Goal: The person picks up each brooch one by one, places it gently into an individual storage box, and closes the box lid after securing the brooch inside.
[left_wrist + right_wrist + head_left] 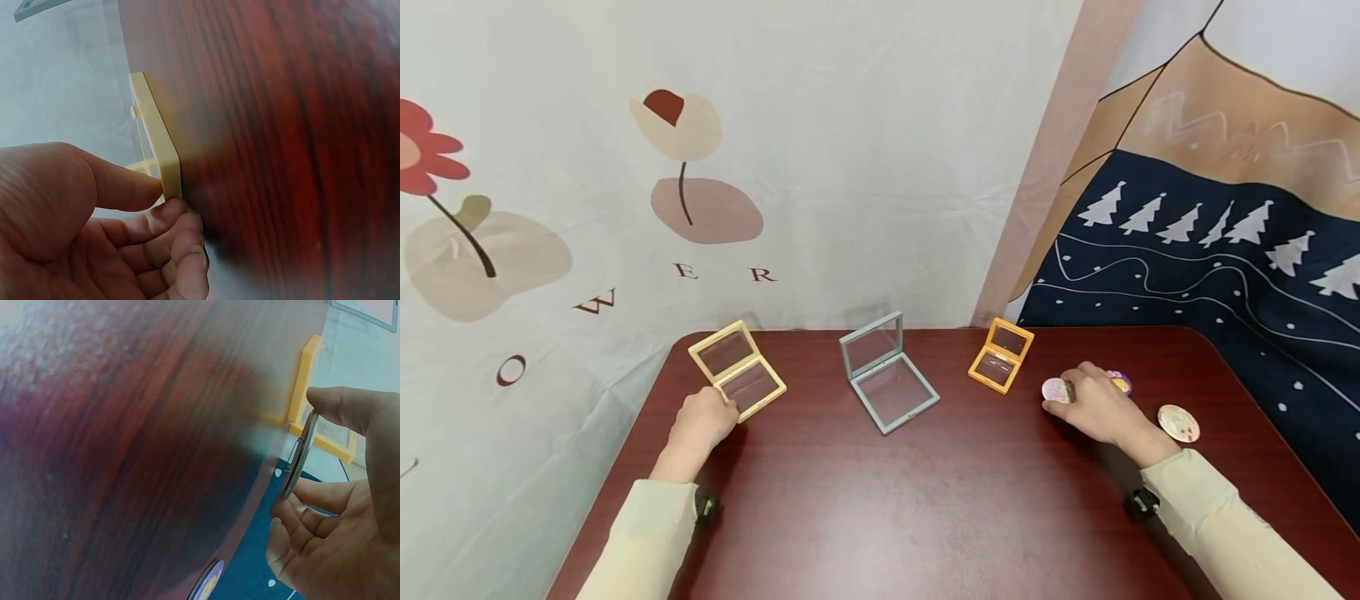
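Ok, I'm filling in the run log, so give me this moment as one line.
left hand: pinches yellow frame | right hand: holds round badge | grey frame: open | orange frame: open

Behind the table hangs a pale, creased cloth, wide as a wall from where I stand. At its left are 2 printed flowers, a red bloom and a cream bloom, each with a rounded blotch around its stem. Below them I can read 4 dark red letters in full: O, W, E, R. A dusty-pink band slants down beside another panel, with tan peaks outlined in black, navy ground and 7 white fir trees. The tabletop is glossy reddish-brown, dark-grained, its far corners rounded; light leaves a whitish sheen near its middle.
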Motion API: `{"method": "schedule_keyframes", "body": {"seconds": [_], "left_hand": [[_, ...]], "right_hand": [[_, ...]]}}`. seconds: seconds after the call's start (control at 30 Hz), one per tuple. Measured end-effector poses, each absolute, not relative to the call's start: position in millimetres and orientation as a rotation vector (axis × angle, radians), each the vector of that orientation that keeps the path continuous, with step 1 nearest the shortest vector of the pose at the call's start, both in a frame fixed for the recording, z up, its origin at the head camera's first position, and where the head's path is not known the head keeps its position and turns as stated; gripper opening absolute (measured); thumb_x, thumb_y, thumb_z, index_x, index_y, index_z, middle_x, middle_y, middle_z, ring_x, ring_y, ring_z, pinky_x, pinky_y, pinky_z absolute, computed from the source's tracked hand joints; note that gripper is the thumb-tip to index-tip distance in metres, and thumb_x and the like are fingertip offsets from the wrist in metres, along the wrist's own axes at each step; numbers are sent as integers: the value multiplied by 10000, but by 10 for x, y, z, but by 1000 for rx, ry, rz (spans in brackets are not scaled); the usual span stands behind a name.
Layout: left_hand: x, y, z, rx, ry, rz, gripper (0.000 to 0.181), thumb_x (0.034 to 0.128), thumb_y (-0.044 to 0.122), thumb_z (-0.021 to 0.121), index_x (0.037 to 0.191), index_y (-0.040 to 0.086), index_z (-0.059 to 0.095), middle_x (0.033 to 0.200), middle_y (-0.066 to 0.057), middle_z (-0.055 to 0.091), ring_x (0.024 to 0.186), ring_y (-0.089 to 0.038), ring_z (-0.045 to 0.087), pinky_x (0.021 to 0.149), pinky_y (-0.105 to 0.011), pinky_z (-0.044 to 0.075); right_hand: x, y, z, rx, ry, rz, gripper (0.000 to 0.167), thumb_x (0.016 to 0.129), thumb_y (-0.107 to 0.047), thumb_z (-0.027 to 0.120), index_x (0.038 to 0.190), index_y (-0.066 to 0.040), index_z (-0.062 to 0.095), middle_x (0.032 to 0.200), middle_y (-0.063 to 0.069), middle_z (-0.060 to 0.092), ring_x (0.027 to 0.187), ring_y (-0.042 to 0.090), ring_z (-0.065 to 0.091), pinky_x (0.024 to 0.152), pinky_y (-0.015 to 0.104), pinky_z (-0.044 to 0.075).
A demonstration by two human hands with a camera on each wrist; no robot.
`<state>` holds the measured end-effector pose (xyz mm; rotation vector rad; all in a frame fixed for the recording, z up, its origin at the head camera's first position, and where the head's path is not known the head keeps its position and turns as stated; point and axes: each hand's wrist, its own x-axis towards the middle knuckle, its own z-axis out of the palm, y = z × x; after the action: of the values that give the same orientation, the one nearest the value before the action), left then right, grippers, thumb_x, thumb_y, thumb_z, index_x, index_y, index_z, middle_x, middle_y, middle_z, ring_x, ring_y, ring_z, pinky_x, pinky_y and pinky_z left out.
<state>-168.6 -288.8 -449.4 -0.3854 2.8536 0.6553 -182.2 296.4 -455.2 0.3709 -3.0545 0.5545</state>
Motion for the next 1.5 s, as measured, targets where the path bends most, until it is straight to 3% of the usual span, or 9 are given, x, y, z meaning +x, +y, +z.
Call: {"method": "schedule_keyframes", "body": {"seconds": [0.4,0.77,1.23,1.5], "left_hand": [[-1638,-2849,-4457,-337,2881,642,355,996,179,534,661,73,483,783,-227,608,720,-381,579,674,-527,500],[-1567,-2836,-4514,-312,2884,668,402,993,180,560,613,100,453,678,-141,533,667,-335,534,637,-486,478],[-1460,-2795,-4477,-292,2862,701,430,1002,189,572,598,124,439,629,-72,438,628,-287,495,585,-411,421],[-1488,-2882,-4705,-267,2897,704,428,966,217,607,577,143,445,600,-60,435,591,-269,476,536,-392,387]], "right_hand": [[-1811,3004,-4482,265,-3014,608,627,878,-339,810,1242,138,627,1153,276,615,979,380,587,848,596,535],[-1780,2969,-4406,228,-2958,675,624,908,-342,780,1268,136,605,1193,265,589,1049,391,542,915,603,498],[-1719,2838,-4303,238,-2882,730,624,899,-363,806,1293,83,618,1209,211,579,1033,349,556,822,538,517],[-1648,2752,-4234,280,-2854,736,628,891,-352,818,1309,68,608,1227,210,571,1064,356,543,845,560,526]]}}
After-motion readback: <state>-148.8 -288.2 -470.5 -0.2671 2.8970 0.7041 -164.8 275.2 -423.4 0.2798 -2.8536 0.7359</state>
